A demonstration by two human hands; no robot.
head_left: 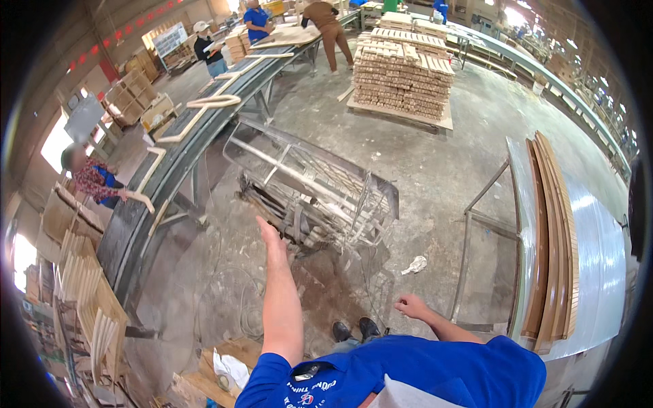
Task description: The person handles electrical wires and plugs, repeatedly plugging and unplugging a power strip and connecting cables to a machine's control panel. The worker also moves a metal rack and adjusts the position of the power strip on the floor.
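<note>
My left arm reaches forward, and my left hand (270,233) hovers close to a grimy metal rack (292,163) lying on the floor. Its fingers look stretched out and seem to hold nothing. Off to the right, my right hand (410,306) is in the air above the concrete, its fingers curled in with no object showing. The rack has pale tubular rails and a mesh panel. Beyond its left side runs a long dark conveyor (173,160) carrying bent wooden pieces (214,101).
A person in a checked shirt (95,178) handles a wooden piece at the conveyor; several others stand farther back. Stacked slats (401,78) rest on a pallet. Long boards (554,238) lie on a stand at right. A crumpled white scrap (415,265) lies on the floor.
</note>
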